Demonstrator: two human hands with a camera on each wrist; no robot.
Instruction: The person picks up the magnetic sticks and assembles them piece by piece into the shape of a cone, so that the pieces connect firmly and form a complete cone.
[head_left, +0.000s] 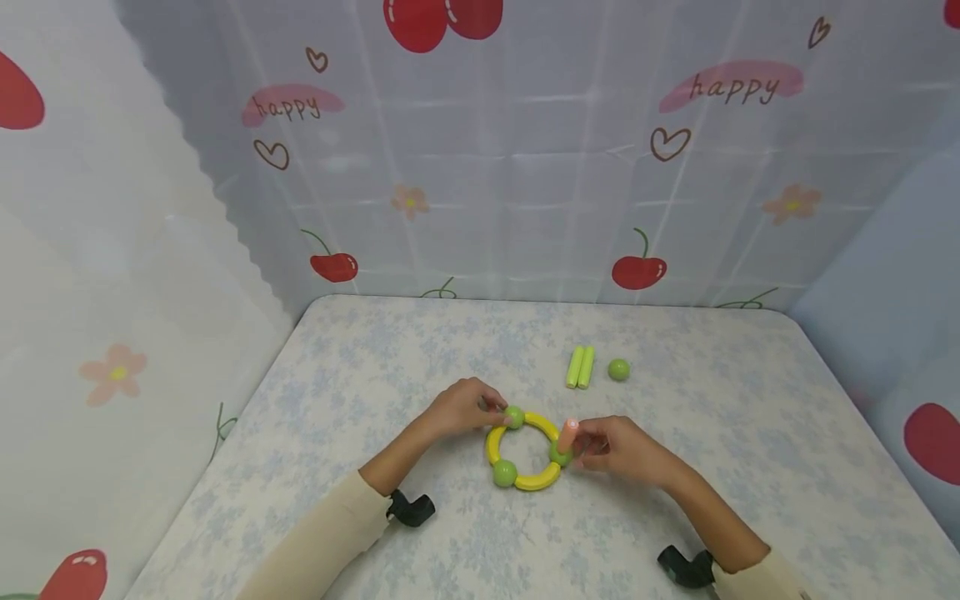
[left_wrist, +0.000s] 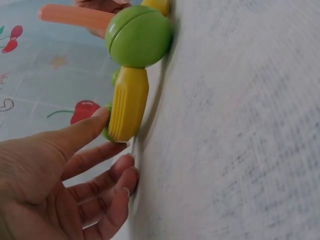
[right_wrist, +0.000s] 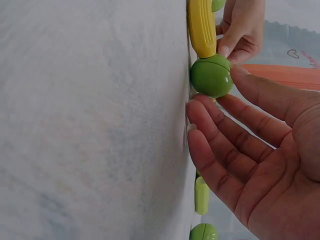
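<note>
A ring of curved yellow pieces (head_left: 536,482) joined by three green balls lies flat on the table. An orange stick (head_left: 567,435) rises from the ball on its right side (head_left: 559,454). My left hand (head_left: 467,408) pinches the far green ball (head_left: 514,417) between thumb and forefinger; in the left wrist view a yellow piece (left_wrist: 129,105) partly covers that ball. With thumb and fingers, my right hand (head_left: 621,450) holds the right-hand ball (right_wrist: 212,76) at the foot of the stick. The third ball (head_left: 505,473) sits at the near left, untouched.
Beyond the ring, two yellow-green sticks (head_left: 580,367) lie side by side, and a loose green ball (head_left: 618,369) is to their right. A pale blue patterned cloth covers the table (head_left: 375,350). Printed curtains (head_left: 517,167) hang behind and at both sides.
</note>
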